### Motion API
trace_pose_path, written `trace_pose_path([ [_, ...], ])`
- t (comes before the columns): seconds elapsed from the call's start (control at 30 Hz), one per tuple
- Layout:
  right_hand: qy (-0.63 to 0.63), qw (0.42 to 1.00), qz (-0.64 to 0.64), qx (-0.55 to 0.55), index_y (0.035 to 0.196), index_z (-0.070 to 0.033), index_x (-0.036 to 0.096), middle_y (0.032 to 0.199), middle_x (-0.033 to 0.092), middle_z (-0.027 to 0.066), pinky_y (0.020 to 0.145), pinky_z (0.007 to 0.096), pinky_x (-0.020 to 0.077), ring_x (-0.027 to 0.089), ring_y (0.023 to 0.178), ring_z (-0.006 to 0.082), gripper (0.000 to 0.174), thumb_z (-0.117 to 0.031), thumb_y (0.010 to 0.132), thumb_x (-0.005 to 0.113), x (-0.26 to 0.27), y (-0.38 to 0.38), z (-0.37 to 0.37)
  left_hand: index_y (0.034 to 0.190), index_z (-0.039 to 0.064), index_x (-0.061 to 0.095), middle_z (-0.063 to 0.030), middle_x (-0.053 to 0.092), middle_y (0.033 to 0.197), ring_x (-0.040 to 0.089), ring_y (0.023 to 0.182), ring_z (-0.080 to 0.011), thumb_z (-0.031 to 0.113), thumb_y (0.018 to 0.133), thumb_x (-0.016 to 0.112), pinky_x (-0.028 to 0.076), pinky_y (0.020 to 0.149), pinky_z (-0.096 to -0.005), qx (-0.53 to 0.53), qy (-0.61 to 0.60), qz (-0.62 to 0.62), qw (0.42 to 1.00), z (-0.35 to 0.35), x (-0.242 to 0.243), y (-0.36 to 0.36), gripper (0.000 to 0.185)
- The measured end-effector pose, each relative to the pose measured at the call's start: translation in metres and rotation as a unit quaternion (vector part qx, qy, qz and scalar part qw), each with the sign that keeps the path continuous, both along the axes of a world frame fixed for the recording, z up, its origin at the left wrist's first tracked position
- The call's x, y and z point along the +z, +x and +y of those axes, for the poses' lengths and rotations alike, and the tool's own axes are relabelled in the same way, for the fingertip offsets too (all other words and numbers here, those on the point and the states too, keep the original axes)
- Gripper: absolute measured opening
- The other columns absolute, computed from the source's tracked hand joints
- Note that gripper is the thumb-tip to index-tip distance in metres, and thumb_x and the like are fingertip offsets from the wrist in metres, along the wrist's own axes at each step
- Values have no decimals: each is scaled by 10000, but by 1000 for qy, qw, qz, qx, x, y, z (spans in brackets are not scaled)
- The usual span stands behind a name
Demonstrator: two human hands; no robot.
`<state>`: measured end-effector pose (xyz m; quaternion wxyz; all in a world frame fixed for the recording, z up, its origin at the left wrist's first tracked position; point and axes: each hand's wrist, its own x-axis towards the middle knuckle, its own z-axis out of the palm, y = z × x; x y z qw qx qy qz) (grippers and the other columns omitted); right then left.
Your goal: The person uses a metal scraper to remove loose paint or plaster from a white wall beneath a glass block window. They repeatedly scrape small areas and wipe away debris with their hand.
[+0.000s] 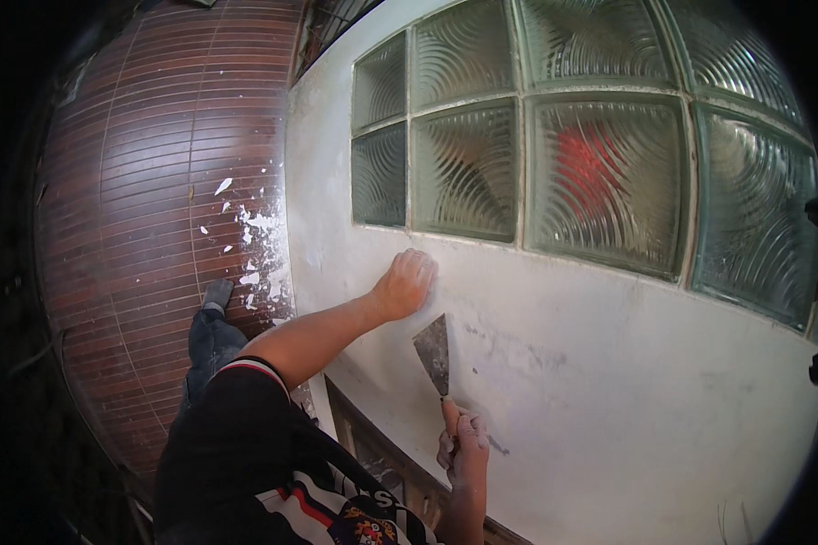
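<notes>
My right hand grips the wooden handle of a putty knife. The knife's worn, stained metal blade points up towards my other hand, close to a white painted wall. Pale dust coats the fingers on the handle. Higher up, my left hand rests against the wall just below a glass block window. Its fingers are curled, and the palm side is hidden from view. Grey scuffs and small dark marks show on the wall to the right of the blade.
White paint flakes and dust lie on the reddish-brown tiled floor along the wall's base. My foot stands on the tiles near them. A brown wooden frame runs along the wall's lower edge. Something red shows blurred through one glass block.
</notes>
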<state>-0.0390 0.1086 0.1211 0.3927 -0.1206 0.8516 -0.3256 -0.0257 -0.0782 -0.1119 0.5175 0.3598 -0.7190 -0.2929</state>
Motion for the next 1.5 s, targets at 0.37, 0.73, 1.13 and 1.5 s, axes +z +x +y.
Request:
trace_pose_path([
  [0.37, 16, 1000, 6, -14, 1064, -28, 480, 572, 435, 29, 349, 223, 286, 363, 396, 85, 285, -290, 954, 445, -2, 1, 7, 941, -10, 589, -180, 580, 980, 543, 959, -354, 91, 822, 563, 435, 853, -434, 49, 91, 26, 994, -11, -16, 10, 159],
  [0.73, -2, 1000, 7, -14, 1051, -75, 467, 558, 403, 7, 322, 227, 253, 321, 370, 83, 229, -284, 962, 436, -9, 4, -20, 1225, -12, 499, -205, 524, 1215, 516, 1105, -360, 77, 769, 589, 414, 970, -398, -100, 102, 110, 984, 65, 35, 36, 474],
  [1.13, 53, 996, 78, 3, 1006, -82, 431, 538, 371, -15, 308, 221, 233, 292, 352, 64, 192, -267, 956, 409, -15, 24, -74, 1391, -98, 222, -380, 319, 1350, 452, 1194, -452, 138, 810, 568, 436, 963, -392, -122, 237, 2, 964, 87, 78, 22, 716],
  [1.5, 51, 996, 74, 2, 953, -94, 404, 535, 372, 2, 299, 232, 237, 294, 347, 80, 170, -263, 947, 411, -10, 29, -78, 1429, -63, 56, -387, 257, 1381, 481, 1147, -458, 56, 810, 523, 470, 909, -404, -233, 295, -101, 921, 75, 97, 33, 785],
])
